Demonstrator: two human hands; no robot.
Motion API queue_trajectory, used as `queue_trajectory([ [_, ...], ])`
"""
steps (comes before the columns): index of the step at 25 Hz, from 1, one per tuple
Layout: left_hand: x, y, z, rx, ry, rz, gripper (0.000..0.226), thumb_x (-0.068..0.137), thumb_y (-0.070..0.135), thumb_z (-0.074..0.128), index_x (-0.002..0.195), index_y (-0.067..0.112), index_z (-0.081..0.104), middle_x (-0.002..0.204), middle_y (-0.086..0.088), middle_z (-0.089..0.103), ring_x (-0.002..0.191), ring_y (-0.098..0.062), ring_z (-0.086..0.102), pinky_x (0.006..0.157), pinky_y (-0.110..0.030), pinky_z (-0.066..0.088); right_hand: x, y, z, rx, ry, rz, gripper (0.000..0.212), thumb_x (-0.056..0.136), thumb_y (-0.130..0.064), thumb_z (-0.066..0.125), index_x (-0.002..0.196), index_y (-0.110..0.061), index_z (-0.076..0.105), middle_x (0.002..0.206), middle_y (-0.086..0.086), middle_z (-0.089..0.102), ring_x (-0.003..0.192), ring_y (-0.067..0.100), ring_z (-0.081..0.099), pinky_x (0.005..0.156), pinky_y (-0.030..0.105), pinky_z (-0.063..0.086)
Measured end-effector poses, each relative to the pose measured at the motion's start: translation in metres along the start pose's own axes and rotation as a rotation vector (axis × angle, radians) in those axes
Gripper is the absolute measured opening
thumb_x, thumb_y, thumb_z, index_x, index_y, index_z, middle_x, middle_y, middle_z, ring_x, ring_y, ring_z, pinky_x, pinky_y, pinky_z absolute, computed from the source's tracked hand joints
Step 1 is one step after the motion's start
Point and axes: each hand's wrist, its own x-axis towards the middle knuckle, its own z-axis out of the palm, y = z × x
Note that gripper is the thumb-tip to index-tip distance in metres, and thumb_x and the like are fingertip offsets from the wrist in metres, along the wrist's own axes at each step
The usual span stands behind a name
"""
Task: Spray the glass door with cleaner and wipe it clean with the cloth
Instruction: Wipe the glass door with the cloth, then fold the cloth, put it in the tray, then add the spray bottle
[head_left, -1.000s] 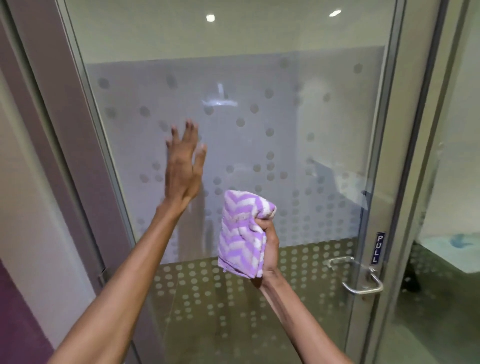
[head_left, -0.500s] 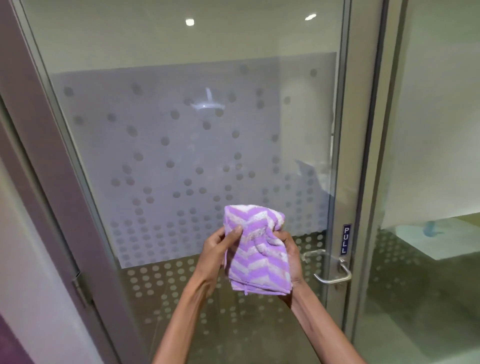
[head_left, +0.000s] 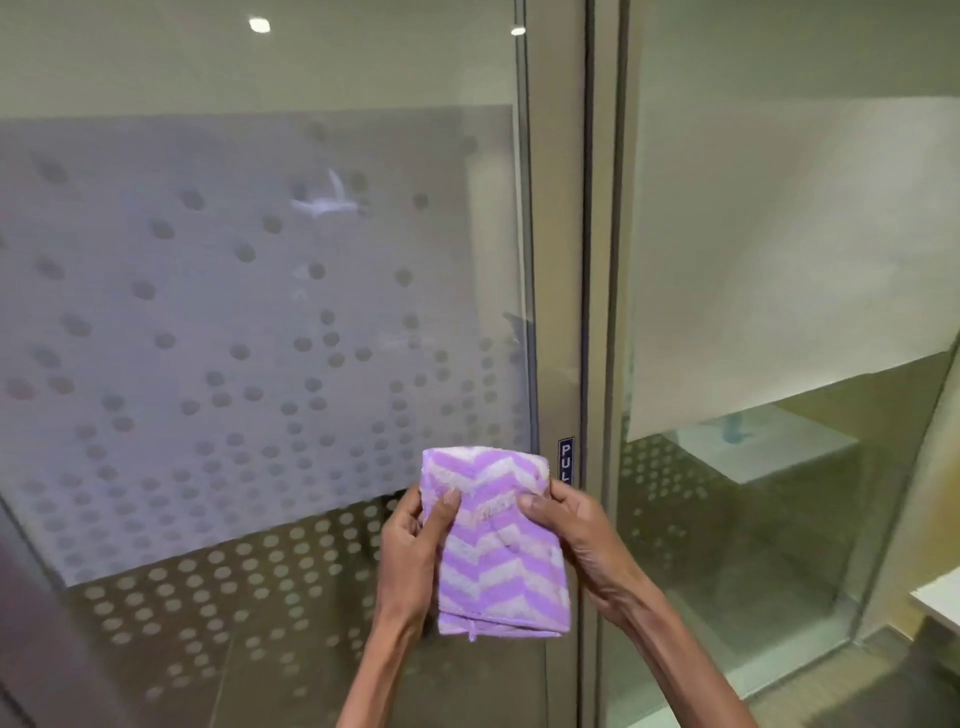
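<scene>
The glass door fills the left of the head view, with a frosted band dotted with clear circles. A folded purple-and-white zigzag cloth hangs in front of the door's lower right part. My left hand grips the cloth's left edge with the thumb on its front. My right hand pinches its right edge. Both hands are held a little off the glass. No spray bottle is in view, and the cloth hides the door handle.
The door's metal frame runs upright beside a blue PULL label. To the right stands a fixed glass panel, with a white surface at the far right edge. A dark purple frame lies at lower left.
My left hand came off the glass and down onto the cloth, so both hands now hold it. The view has swung to the right, and the cloth is flatter and more squarely folded.
</scene>
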Motion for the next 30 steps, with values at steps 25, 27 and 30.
queue_trajectory([
  [25, 0.084, -0.12, 0.378, -0.097, -0.738, -0.184, 0.044, 0.076, 0.04, 0.083, 0.115, 0.034, 0.066, 0.11, 0.002, 0.079, 0.095, -0.02, 0.079, 0.077, -0.034, 0.065, -0.075, -0.054, -0.295, -0.5, 1.164, -0.289, 0.037, 0.091, -0.066, 0.052, 0.102, -0.034, 0.065, 0.092, -0.007, 0.073, 0.076, -0.009, 0.068, 0.062, 0.01, 0.054],
  [27, 0.073, -0.132, 0.419, -0.103, -0.798, -0.204, 0.049, 0.078, 0.042, 0.084, 0.121, 0.03, 0.063, 0.111, 0.004, 0.078, 0.097, -0.017, 0.078, 0.077, -0.032, 0.065, -0.099, -0.062, -0.328, -0.482, 1.188, -0.262, 0.025, 0.093, -0.067, 0.053, 0.1, -0.047, 0.066, 0.096, -0.011, 0.075, 0.084, -0.006, 0.072, 0.069, 0.016, 0.06],
  [30, 0.055, -0.151, 0.487, -0.138, -0.875, -0.24, 0.051, 0.08, 0.039, 0.082, 0.125, 0.026, 0.062, 0.114, 0.004, 0.078, 0.1, -0.015, 0.077, 0.077, -0.029, 0.064, -0.139, -0.076, -0.387, -0.446, 1.187, -0.214, 0.018, 0.095, -0.066, 0.057, 0.102, -0.054, 0.067, 0.104, -0.015, 0.077, 0.097, 0.011, 0.077, 0.088, 0.039, 0.065],
])
